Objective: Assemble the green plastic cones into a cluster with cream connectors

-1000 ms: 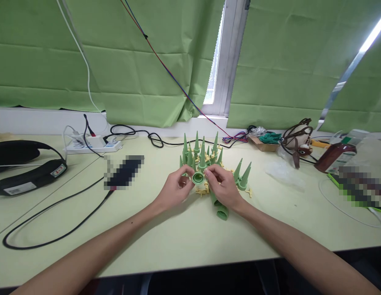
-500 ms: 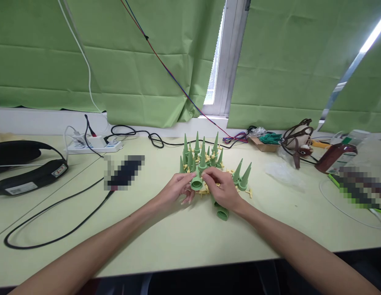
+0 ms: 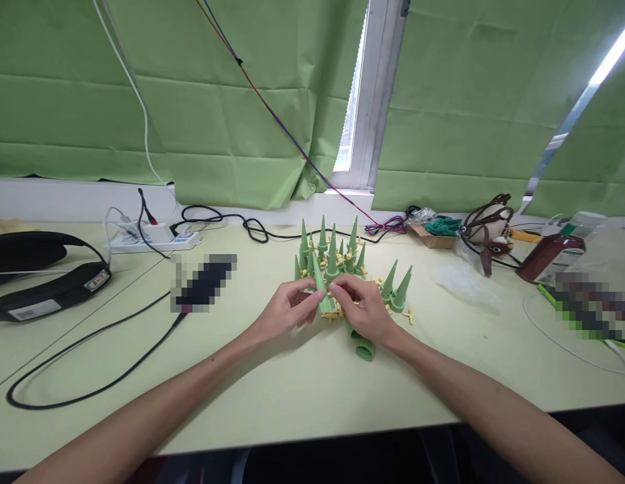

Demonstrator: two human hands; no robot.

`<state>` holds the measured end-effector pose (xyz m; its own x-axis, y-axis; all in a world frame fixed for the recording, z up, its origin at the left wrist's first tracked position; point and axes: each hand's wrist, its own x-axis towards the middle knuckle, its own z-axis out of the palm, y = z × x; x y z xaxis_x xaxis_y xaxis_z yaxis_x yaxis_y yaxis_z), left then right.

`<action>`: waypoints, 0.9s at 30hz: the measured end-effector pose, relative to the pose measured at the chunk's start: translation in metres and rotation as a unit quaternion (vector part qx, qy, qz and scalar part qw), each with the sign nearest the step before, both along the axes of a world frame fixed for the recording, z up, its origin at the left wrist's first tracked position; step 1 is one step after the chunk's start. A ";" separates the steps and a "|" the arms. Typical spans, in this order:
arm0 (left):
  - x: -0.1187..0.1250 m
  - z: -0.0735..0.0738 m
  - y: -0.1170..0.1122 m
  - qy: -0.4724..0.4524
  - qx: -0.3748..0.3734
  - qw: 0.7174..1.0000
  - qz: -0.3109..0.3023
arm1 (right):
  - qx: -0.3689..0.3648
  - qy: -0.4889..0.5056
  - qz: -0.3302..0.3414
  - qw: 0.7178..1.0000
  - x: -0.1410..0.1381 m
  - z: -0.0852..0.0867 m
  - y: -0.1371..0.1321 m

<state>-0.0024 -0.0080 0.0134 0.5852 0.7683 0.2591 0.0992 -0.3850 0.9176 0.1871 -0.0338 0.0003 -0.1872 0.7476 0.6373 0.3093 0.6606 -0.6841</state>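
Note:
My left hand (image 3: 288,310) pinches a green plastic watering spike (image 3: 320,282), its pointed tip up and leaning slightly left. Close beside it on the right, my right hand (image 3: 363,306) has thumb and forefinger pressed together; whatever is between them is too small to make out. Under the right hand lie green spikes on their sides, with one threaded open end (image 3: 364,351) facing me. Behind the hands several green spikes (image 3: 332,255) stand upright in a cluster, and a pair (image 3: 401,292) stands to the right. Small yellow T-shaped valves (image 3: 410,316) are scattered among them.
A phone (image 3: 206,282) on a black cable and a power strip (image 3: 151,238) are on the left, near a black headset-like device (image 3: 50,289). At right are a plastic bag (image 3: 466,286), a small cardboard box (image 3: 433,236), a dark red bottle (image 3: 552,259) and another phone (image 3: 585,316).
The spike in my left hand has turned from its open base facing me to standing tip up. My left fingers have shifted along it. My right hand has stayed almost still.

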 end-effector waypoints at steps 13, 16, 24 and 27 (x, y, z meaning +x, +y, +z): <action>0.002 -0.011 0.000 0.018 0.365 0.926 0.100 | -0.028 0.015 -0.004 1.000 0.000 0.000 0.002; 0.001 -0.012 0.001 0.017 0.420 0.902 0.097 | -0.028 0.016 -0.004 0.999 0.001 0.001 0.003; -0.001 -0.014 0.002 0.041 0.469 0.878 0.093 | -0.047 0.031 -0.002 0.998 0.000 0.001 0.002; 0.001 -0.012 0.000 0.047 0.434 0.894 0.098 | -0.051 0.036 -0.011 0.998 -0.001 0.001 0.002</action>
<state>-0.0016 -0.0084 0.0010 0.5113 0.3926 0.7645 0.3041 -0.9146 0.2664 0.1856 -0.0321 0.0011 -0.1259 0.8124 0.5693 0.2711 0.5803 -0.7680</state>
